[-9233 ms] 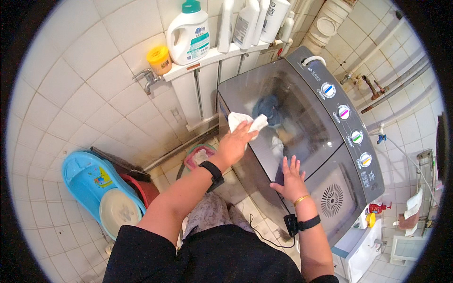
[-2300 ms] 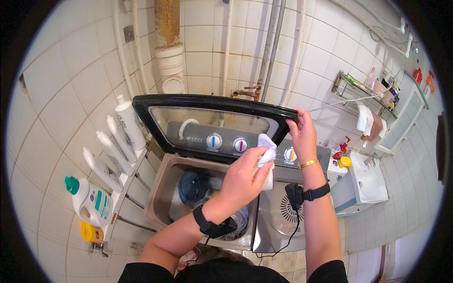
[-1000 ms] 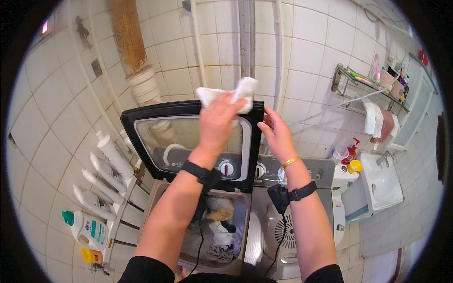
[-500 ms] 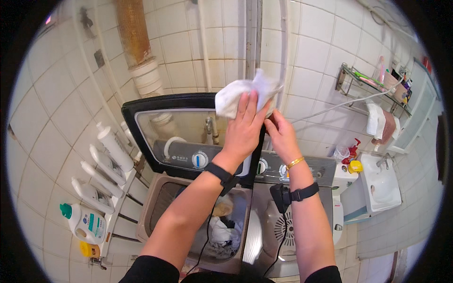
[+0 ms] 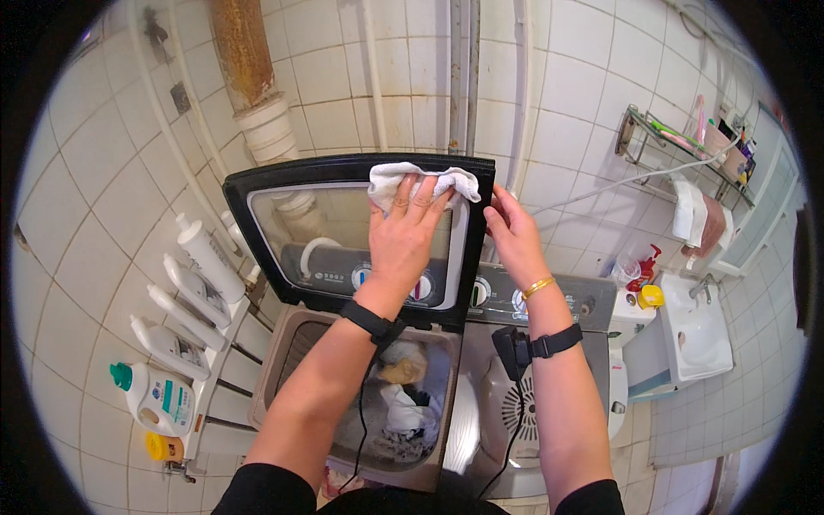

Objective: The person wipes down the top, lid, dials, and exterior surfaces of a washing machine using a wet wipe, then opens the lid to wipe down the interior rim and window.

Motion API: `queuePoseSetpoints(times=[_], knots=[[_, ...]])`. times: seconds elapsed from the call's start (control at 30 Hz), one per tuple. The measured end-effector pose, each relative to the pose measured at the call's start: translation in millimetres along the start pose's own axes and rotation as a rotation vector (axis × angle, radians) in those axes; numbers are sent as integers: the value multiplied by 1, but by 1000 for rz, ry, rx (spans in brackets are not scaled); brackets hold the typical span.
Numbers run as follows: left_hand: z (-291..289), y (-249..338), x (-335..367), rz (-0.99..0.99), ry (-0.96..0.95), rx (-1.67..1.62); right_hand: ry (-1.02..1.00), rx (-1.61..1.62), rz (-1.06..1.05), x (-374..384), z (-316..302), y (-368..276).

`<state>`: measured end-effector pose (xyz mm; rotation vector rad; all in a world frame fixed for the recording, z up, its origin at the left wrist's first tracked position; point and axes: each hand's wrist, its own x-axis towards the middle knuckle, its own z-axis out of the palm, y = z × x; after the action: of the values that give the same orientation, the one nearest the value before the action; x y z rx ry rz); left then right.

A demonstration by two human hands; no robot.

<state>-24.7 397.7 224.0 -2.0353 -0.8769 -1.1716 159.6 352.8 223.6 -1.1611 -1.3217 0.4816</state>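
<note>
A twin-tub washing machine [image 5: 460,339] stands in front of me, its left lid [image 5: 245,232] raised upright, black-framed with a clear panel. My left hand [image 5: 403,236] presses a white cloth [image 5: 468,182] against the lid's top right corner, its fingers spread over the cloth. At the lid's right edge is my right hand [image 5: 512,232], holding that edge with some fingertips hidden behind it. Wet clothes [image 5: 405,414] lie in the open left tub [image 5: 296,343] below my left forearm. Both wrists carry black straps with cables.
On the left, a white rack [image 5: 215,369] bears several white bottles [image 5: 210,257] and a green-capped jug [image 5: 159,399]. To the right are a white washbasin [image 5: 708,339], a red pump bottle [image 5: 644,268] and a wall shelf [image 5: 687,154]. Pipes [image 5: 245,51] run up the tiled wall behind the machine.
My left hand has brought the cloth down and left, from above the lid's top edge onto its inner face. The right hand stays at the lid's right edge.
</note>
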Motion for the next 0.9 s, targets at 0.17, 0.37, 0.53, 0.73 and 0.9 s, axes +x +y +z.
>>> queuePoseSetpoints(times=[0.17, 0.37, 0.53, 0.73, 0.9], knots=[[4, 32, -5, 102, -42, -137, -10, -18, 5, 1, 0, 4], [2, 19, -6, 146, -62, -138, 14, -108, -20, 1, 0, 9], [-4, -3, -7, -23, -72, -7, 33, -82, 32, -5, 4, -2], [14, 3, -13, -215, 52, -103, 72, -147, -60, -2, 6, 15], [13, 43, 1, 1, 9, -178, 36, -114, 46, 0, -2, 22]])
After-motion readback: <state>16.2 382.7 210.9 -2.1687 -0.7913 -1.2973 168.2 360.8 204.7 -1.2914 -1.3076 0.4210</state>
